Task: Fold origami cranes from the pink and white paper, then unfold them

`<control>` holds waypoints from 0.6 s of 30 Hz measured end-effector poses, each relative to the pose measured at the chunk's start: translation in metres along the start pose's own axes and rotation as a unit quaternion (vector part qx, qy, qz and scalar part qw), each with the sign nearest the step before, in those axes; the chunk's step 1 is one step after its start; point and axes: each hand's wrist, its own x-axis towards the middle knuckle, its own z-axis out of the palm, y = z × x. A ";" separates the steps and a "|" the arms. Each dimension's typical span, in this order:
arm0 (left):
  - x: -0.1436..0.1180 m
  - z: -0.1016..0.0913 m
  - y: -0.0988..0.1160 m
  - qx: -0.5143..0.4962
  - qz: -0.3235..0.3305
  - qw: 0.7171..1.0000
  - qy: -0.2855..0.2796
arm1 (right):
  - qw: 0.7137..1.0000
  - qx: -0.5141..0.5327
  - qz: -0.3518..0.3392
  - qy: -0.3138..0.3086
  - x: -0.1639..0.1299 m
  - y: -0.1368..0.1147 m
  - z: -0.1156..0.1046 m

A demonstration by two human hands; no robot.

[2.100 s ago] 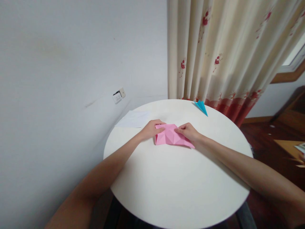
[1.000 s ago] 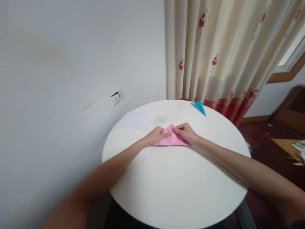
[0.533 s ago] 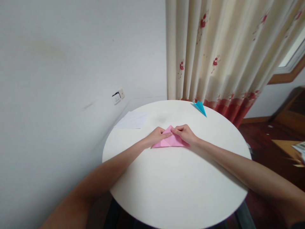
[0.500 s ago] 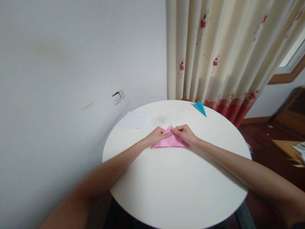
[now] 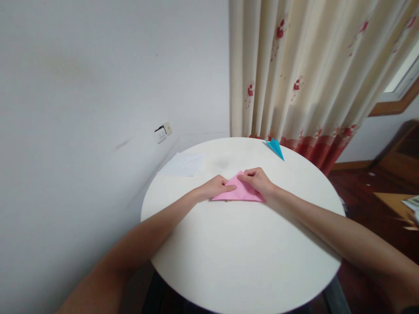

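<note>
A pink sheet of paper (image 5: 244,192), folded into a triangle, is held just over the middle of the round white table (image 5: 242,244). Its point faces away from me and its long edge lies toward me. My left hand (image 5: 216,186) grips the left slope, thumb on top and fingers behind the paper. Near the top point, my right hand (image 5: 258,179) pinches the right side between thumb and curled fingers. The fingers behind the sheet are partly hidden.
A folded blue paper plane (image 5: 275,149) lies at the table's far right edge. White paper sheets (image 5: 183,164) rest at the far left. Behind the table are a wall with a socket (image 5: 160,135) and a flowered curtain (image 5: 278,78).
The pink triangle has shifted slightly to the right, and its front now looks smoother, without the small folded flap seen earlier. My right hand has moved a little right with it.
</note>
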 end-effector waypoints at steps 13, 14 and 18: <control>0.001 -0.025 -0.012 -0.075 -0.020 0.996 -0.039 | 0.999 0.009 0.001 0.037 0.018 0.007 -0.033; 0.000 -0.027 -0.012 -0.073 -0.018 0.996 -0.040 | 0.999 0.008 -0.002 0.037 0.019 0.008 -0.035; -0.009 -0.042 -0.010 -0.065 -0.027 0.993 -0.091 | 0.999 0.005 0.003 0.044 0.018 0.006 -0.036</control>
